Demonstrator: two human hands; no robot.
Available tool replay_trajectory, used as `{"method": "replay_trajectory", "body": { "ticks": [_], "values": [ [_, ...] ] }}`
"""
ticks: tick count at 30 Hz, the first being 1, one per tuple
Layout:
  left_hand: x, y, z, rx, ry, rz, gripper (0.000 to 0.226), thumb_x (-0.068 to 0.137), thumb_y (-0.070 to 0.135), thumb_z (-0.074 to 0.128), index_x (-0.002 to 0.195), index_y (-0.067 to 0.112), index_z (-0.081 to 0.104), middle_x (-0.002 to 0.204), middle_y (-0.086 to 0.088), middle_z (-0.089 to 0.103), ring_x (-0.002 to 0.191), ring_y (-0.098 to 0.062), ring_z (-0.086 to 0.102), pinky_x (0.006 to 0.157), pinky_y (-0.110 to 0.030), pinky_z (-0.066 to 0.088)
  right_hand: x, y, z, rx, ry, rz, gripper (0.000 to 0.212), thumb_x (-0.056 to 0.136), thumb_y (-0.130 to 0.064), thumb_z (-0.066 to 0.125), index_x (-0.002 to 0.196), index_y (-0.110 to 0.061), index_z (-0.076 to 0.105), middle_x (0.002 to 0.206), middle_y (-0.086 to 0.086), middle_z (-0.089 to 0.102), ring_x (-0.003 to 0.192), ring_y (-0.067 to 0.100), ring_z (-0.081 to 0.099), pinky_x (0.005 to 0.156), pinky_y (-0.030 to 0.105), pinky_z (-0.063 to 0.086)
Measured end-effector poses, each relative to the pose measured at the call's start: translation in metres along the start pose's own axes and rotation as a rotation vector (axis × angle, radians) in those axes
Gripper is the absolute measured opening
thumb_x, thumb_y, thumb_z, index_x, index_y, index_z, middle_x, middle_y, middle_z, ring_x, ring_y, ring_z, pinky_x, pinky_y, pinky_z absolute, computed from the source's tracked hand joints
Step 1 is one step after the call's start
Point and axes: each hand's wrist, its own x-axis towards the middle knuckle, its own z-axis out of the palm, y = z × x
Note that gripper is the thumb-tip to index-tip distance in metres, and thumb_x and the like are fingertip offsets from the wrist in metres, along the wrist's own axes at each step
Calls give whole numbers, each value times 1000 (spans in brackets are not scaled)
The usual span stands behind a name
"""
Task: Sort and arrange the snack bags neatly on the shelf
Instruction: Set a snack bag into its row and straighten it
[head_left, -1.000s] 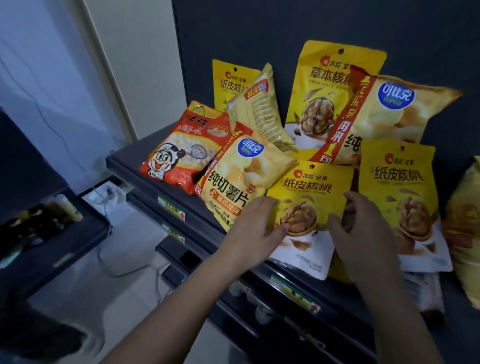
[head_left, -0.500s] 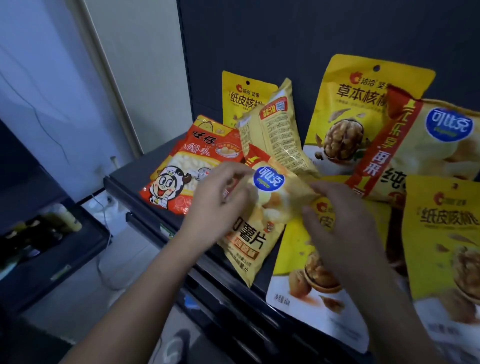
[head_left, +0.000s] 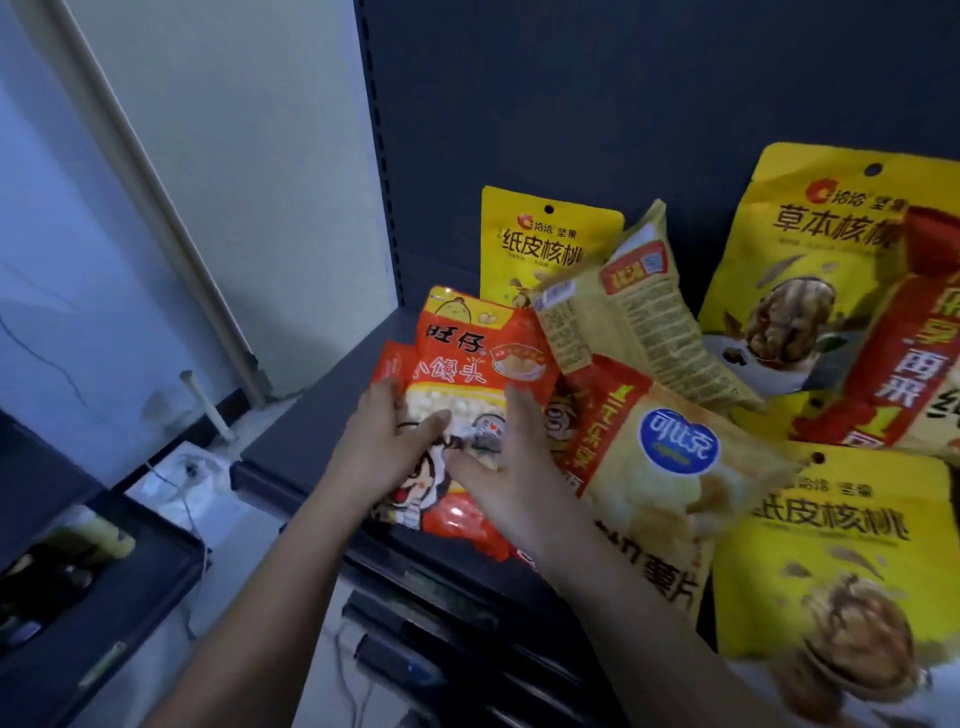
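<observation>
Pale wall (head_left: 234, 156) fills the left of the scene, with a dark lower tray (head_left: 130, 582) and a white cable (head_left: 176, 493) on the floor below it. To their right a dark shelf (head_left: 311, 431) runs back to a navy back panel (head_left: 623, 104).

At the shelf's front left corner, your left hand (head_left: 384, 447) grips a red Wangzai bun-snack bag (head_left: 467, 358) by its left edge, thumb laid across the clear window. A second red bag (head_left: 392, 364) peeks out from beneath it on the left. Your right hand (head_left: 509, 467) lies spread on the same bag's right side, fingers fairly straight and pointing toward the back panel, thumb touching the front near your left thumb.

Behind the red bags, a small yellow walnut pouch (head_left: 550, 244) stands against the back panel. Beside it a chip bag (head_left: 639, 317) leans with its printed back showing. A potato chip bag with a blue logo (head_left: 675, 467) lies flat just right of your right hand, partly under your wrist. Farther right, a large walnut pouch (head_left: 810, 291) stands upright, overlapped by a big chip bag with a red band (head_left: 893, 374). Another walnut pouch (head_left: 841, 561) lies nearest you at the lower right.
</observation>
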Motion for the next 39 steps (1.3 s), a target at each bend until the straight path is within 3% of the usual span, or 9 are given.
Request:
{"method": "replay_trajectory", "body": {
  "ticks": [3, 6, 11, 13, 18, 22, 28, 35, 39],
  "values": [
    [8, -3, -8, -141, -96, 9, 43, 77, 47, 72, 108, 28, 50, 106, 10, 63, 100, -14, 62, 90, -41, 51, 18, 5, 20, 135, 149, 126, 87, 79, -34, 64, 149, -14, 16, 152, -1, 14, 143, 21, 16, 116, 45, 23],
    [26, -17, -9, -98, -129, -8, 94, 48, 86, 63, 119, 26, 54, 115, 7, 63, 107, -16, 61, 93, -45, 50, 19, 12, 38, 239, 360, 142, 73, 81, -15, 67, 143, -16, 28, 147, -8, 20, 135, 16, 27, 110, 40, 36],
    [35, -34, -7, -57, -217, 26, 97, 45, 99, 45, 118, 36, 55, 120, 10, 58, 115, -20, 54, 99, -47, 44, 10, 20, 51, 361, 439, 213, 64, 90, -13, 64, 138, -32, 27, 130, -23, 23, 112, -12, 37, 75, -3, 33],
    [34, -36, -9, -122, -239, 51, 86, 50, 93, 50, 114, 37, 60, 119, 9, 57, 116, -20, 53, 99, -47, 44, 11, 20, 55, 418, 450, 231, 57, 90, -13, 63, 129, -38, 31, 122, -18, 34, 94, -19, 43, 73, 1, 38],
    [32, -40, -19, -463, -281, -11, 41, 59, 56, 78, 87, 27, 72, 106, -6, 68, 98, -26, 66, 89, -52, 51, 14, 14, 64, 589, 495, 280, 70, 88, -18, 66, 146, -32, 28, 134, -11, 49, 120, 14, 52, 99, 43, 48],
    [26, -39, -25, -625, -312, -82, 28, 68, 36, 80, 93, 27, 71, 111, -11, 67, 96, -27, 68, 90, -50, 53, 19, 8, 63, 580, 376, 257, 37, 92, -16, 62, 126, -26, 52, 112, -8, 65, 102, 12, 64, 83, 33, 57],
    [18, -35, -30, -686, -230, -43, 30, 82, 20, 72, 108, 23, 58, 102, 0, 72, 93, -19, 70, 86, -43, 55, 22, -5, 67, 493, 247, 51, 48, 87, -6, 66, 114, -39, 46, 99, -27, 62, 89, -13, 61, 71, 9, 49],
    [5, 4, -55, -650, -121, 174, 38, 82, 30, 69, 116, 24, 51, 107, 4, 68, 100, -15, 66, 90, -45, 53, 18, -26, 46, 382, 353, -162, 49, 86, -16, 68, 129, -26, 45, 119, -9, 62, 111, 7, 60, 95, 33, 51],
    [0, 53, -56, -494, -125, 384, 34, 87, 46, 60, 116, 31, 49, 108, 15, 64, 99, -4, 63, 90, -40, 52, 1, -39, -1, 357, 451, -207, 51, 87, -20, 69, 131, -22, 45, 116, -11, 62, 104, 1, 61, 89, 25, 52]
  ]
}}
